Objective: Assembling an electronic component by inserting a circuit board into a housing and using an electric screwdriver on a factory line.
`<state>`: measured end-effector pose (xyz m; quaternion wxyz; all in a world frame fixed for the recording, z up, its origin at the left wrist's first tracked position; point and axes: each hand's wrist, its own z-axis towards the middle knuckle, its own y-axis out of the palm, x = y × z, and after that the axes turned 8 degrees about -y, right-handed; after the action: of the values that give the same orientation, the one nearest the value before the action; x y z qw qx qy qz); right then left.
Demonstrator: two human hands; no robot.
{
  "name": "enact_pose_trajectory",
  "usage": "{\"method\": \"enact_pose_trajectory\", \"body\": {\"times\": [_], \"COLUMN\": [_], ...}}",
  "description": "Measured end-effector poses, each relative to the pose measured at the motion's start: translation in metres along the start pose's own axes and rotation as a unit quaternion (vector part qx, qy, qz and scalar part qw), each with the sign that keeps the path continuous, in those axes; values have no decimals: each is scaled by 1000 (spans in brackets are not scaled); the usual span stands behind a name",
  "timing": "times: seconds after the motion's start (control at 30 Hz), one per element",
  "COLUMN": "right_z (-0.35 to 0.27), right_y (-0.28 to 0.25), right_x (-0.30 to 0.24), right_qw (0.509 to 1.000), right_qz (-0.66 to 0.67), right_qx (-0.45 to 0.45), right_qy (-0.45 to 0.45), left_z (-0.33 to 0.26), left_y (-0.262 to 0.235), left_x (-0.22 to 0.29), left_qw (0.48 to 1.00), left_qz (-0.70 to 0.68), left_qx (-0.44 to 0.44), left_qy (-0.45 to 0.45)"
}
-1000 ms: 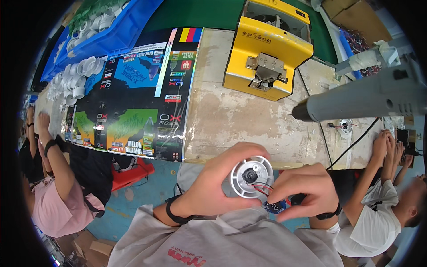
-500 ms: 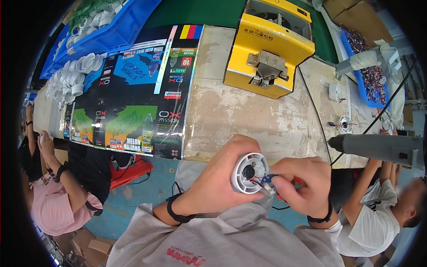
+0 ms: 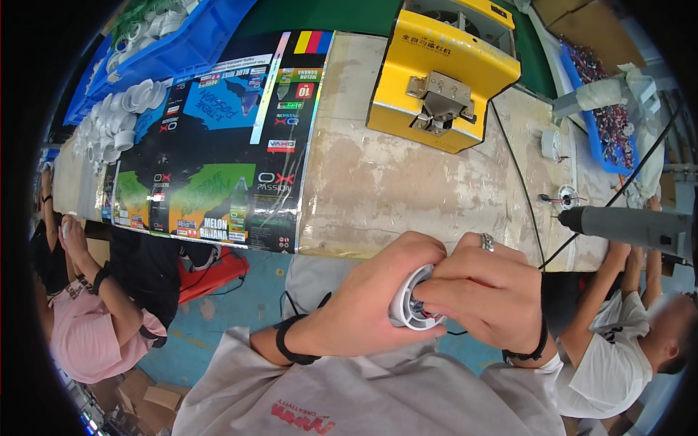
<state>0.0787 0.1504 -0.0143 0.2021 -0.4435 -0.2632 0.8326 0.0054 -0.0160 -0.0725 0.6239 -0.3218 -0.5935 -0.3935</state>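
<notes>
The left hand is curled around one round white housing, held close to the person's chest, just below the near edge of the table. The right hand covers the housing from the other side, fingers bent, its fingertips pressed into the open face. A ring sits on one finger of that hand, and each wrist carries one black band. What lies inside the housing is mostly hidden by the fingers.

On the table stands one yellow machine with a metal bracket on its front. One black cable runs past it toward the near edge. One large printed sheet, black with green and blue panels, covers the left part of the table. Beyond the sheet, many white round parts lie in a heap, too many to count, beside one blue bin holding more. A second blue bin on the right holds small dark pieces. One grey power tool hangs at the right, and one small white part with wires lies near its tip.

Two other people are in view: one in pink at the left, one in white at the right.
</notes>
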Motion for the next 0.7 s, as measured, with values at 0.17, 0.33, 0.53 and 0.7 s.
{"method": "enact_pose_trajectory", "body": {"times": [0.17, 0.33, 0.53, 0.7], "right_z": [-3, -2, -5, -5], "right_y": [10, 9, 11, 14], "right_x": [-2, -9, -8, -9], "right_qw": [996, 988, 988, 988], "right_qz": [-73, -135, -120, -97], "right_qx": [52, 43, 38, 57], "right_qy": [-1, 65, 93, 104], "left_z": [6, 6, 3, 8], "left_y": [-3, -4, -1, -2], "left_x": [6, 4, 0, -5], "left_qw": [990, 988, 982, 962], "left_qz": [78, 64, 63, 115], "left_qx": [84, 112, 138, 152], "left_qy": [82, 81, 117, 198]}}
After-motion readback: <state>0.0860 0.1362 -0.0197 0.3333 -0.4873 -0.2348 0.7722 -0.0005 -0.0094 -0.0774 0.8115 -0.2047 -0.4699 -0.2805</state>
